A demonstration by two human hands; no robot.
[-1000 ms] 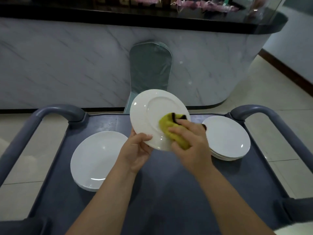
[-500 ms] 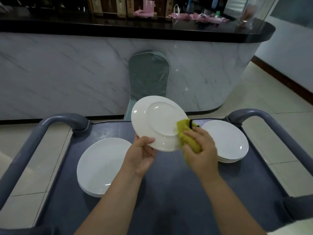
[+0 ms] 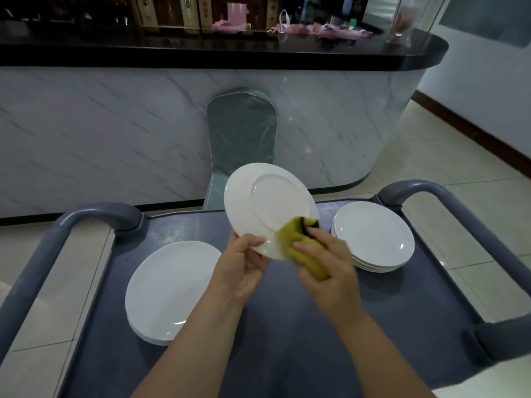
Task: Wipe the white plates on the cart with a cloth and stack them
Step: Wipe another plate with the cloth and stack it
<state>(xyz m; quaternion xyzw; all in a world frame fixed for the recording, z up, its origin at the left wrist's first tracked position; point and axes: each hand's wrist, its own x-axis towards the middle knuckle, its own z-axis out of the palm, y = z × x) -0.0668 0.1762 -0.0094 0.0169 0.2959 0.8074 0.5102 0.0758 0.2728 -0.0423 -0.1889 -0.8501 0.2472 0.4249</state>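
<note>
While pinching the white plate (image 3: 267, 202) at its near rim, thumb on the facing side, holds it tilted above the cart (image 3: 287, 326) with the left hand (image 3: 244, 268). Presses the yellow cloth (image 3: 304, 251) against the plate's lower right rim with the right hand (image 3: 330, 271), fingers curled round the cloth. Flanked on the cart bed by the left stack (image 3: 169, 285) and the right stack (image 3: 373, 237), neither touching the held plate.
</note>
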